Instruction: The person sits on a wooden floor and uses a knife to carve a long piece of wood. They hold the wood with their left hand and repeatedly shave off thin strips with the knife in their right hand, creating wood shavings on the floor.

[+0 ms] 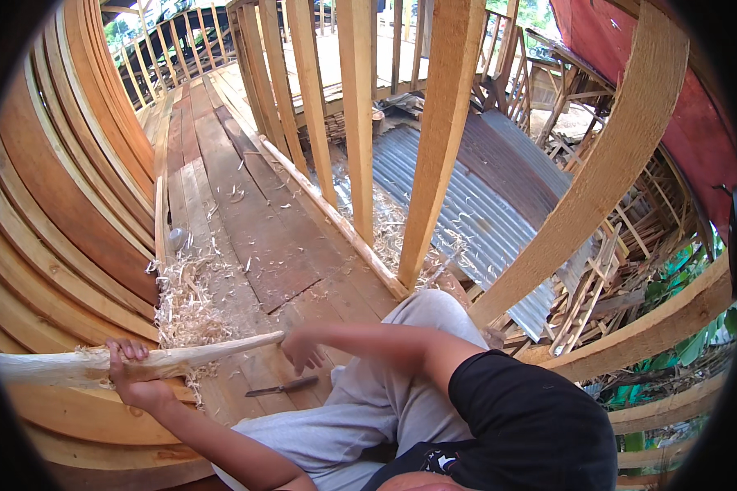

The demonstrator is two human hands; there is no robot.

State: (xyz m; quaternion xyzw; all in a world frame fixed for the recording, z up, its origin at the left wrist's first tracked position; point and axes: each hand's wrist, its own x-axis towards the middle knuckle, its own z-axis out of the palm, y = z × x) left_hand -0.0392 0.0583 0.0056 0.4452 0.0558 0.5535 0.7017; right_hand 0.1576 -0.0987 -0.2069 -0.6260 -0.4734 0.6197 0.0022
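Observation:
My left hand (pixel 133 375) is wrapped round a pale, peeled wooden pole (pixel 192 357), which lies level across the lower left and runs out past the hand toward the left rim. The pole narrows to a thin tip on its right. At that tip hovers my right hand (pixel 305 347), fingers loose and hanging down with nothing seen in them; whether it touches the tip I cannot tell. Below the pole, a knife (pixel 282 386) with a dark handle rests on the plank floor (pixel 262 237), beside my bent leg in grey trousers.
Curled wood shavings (pixel 192 307) are heaped along the plank wall (pixel 65 164) at left. A long peeled pole (pixel 327 209) lies by upright wooden posts (pixel 356 106). Beyond the posts, at a lower level, are corrugated metal sheets (pixel 442 192) and scrap timber (pixel 602 278).

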